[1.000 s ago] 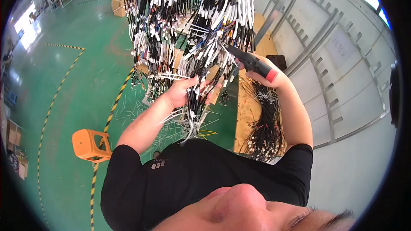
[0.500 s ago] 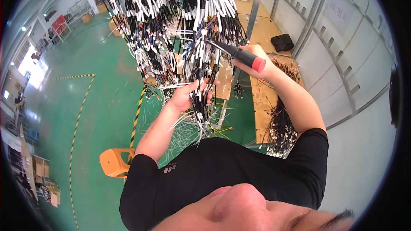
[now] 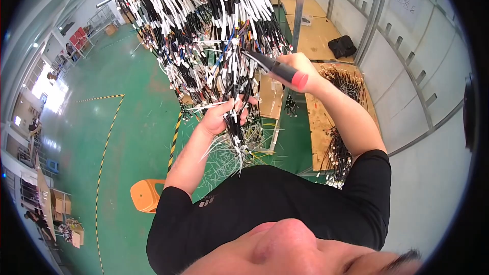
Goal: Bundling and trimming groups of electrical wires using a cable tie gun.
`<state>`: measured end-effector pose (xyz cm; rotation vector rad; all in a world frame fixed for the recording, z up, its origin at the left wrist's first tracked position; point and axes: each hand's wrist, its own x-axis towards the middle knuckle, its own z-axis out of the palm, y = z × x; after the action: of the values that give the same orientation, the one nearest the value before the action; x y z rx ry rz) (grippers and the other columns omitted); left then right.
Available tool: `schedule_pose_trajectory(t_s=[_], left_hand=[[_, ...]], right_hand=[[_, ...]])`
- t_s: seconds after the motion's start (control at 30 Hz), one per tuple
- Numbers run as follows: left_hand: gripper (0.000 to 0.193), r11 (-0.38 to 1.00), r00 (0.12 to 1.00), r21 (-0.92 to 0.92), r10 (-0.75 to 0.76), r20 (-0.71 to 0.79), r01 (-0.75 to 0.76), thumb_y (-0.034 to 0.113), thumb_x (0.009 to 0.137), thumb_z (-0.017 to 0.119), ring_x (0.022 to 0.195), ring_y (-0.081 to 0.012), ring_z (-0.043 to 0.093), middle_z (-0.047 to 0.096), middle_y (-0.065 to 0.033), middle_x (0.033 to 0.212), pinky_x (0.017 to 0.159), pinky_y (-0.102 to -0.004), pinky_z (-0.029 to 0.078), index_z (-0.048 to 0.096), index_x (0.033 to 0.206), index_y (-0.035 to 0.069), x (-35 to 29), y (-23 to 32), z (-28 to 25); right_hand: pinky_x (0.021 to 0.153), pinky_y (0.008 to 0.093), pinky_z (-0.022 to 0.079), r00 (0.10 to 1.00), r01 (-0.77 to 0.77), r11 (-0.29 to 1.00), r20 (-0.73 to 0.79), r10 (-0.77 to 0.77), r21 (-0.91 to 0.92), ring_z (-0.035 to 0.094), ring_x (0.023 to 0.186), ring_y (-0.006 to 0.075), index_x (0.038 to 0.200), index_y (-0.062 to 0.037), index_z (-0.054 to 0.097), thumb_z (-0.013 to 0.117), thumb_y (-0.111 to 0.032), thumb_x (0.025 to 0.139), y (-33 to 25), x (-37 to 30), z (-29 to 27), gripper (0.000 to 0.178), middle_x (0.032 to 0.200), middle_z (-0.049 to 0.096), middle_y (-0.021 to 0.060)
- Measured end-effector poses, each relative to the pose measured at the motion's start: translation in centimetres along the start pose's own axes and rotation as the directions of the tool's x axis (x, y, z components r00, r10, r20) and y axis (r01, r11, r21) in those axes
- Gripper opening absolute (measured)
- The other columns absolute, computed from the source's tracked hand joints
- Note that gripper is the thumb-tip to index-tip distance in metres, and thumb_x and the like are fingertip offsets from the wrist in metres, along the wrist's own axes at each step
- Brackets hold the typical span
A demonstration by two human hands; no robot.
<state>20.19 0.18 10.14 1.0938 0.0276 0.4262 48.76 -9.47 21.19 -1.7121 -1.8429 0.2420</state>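
Observation:
Bundles of black and white wires (image 3: 224, 10) with small white connectors hang in front of me from a rack. My left hand (image 3: 216, 118) is closed around the lower part of one wire bundle (image 3: 234, 131). Thin white cable ties (image 3: 201, 107) stick out from the same hand. To the right and higher up, my right hand (image 3: 301, 66) grips a black cable tie gun (image 3: 275, 69) with a red rear cap. Its metal nose points left into the hanging wires and seems to touch them. The gun's handle is hidden behind my hand.
Wooden tables (image 3: 318, 142) on the right carry piles of dark wires (image 3: 338, 147) and a black bag (image 3: 342, 47). White partition panels (image 3: 407, 66) stand beyond. An orange stool (image 3: 145, 196) is at lower left. Cut white strips (image 3: 214, 160) litter the green floor.
The whole view has shifted, with the stool and tables farther right in it. The cable tie gun's nose sits slightly lower and more to the left. Both hands keep their hold.

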Motion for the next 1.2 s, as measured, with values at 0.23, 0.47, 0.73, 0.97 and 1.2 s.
schedule_pose_trajectory(t_s=[0.23,0.47,0.73,0.97,1.2], left_hand=[[0.034,0.999,0.986,-0.044,-0.006,-0.164,-0.001,0.041,0.109,0.056,0.089,-0.0203,0.065,0.059,-0.0257,0.143,0.076,-0.0376,0.057,0.060,0.102,0.008,-0.3,-0.7,-0.4],[0.027,0.998,0.965,0.015,0.069,-0.253,-0.067,0.033,0.106,0.063,0.082,-0.0170,0.064,0.067,-0.0228,0.134,0.072,-0.0342,0.057,0.063,0.107,0.006,-0.4,-1.3,0.7],[0.076,0.989,0.988,-0.044,0.137,-0.068,-0.140,0.037,0.096,0.074,0.118,-0.0396,0.071,0.045,-0.0219,0.162,0.099,-0.0548,0.059,0.045,0.154,-0.002,0.6,-2.0,2.7],[0.092,0.954,0.989,-0.261,0.141,-0.050,-0.149,0.028,0.093,0.076,0.132,-0.0496,0.060,0.048,-0.0214,0.160,0.105,-0.0643,0.053,0.026,0.168,0.008,2.2,-2.8,4.5],[0.093,0.983,0.976,0.095,0.169,-0.136,-0.157,0.029,0.074,0.092,0.075,-0.0184,0.068,0.069,-0.0147,0.128,0.061,-0.0316,0.053,0.049,0.153,0.005,3.6,-5.1,3.7]], right_hand=[[0.108,0.0473,0.044,0.877,0.406,0.887,-0.178,-0.446,-0.222,0.063,0.113,0.0347,0.120,-0.0068,0.064,0.066,-0.018,0.086,3.1,-2.0,0.9,0.035,0.111,0.066,0.0115],[0.094,0.0425,0.054,0.888,0.400,0.916,-0.258,-0.380,0.027,0.066,0.108,0.0386,0.126,-0.0034,0.063,0.075,-0.009,0.081,2.9,-3.9,0.9,0.046,0.109,0.067,0.0146],[0.098,0.0347,0.051,0.986,0.104,0.512,-0.019,-0.167,0.853,0.067,0.106,0.0166,0.128,-0.0032,0.065,0.078,-0.014,0.096,3.2,-5.7,0.1,0.037,0.114,0.072,0.0042],[0.113,0.0429,0.047,0.956,0.267,0.498,-0.164,-0.242,0.825,0.059,0.131,0.0218,0.133,-0.0007,0.060,0.080,-0.016,0.094,2.7,-6.4,4.1,0.046,0.141,0.063,0.0130],[0.108,0.0431,0.051,0.918,0.328,0.440,-0.172,-0.358,0.836,0.062,0.125,0.0259,0.147,0.0000,0.054,0.077,-0.025,0.098,1.2,-8.2,5.1,0.060,0.149,0.055,0.0142]])
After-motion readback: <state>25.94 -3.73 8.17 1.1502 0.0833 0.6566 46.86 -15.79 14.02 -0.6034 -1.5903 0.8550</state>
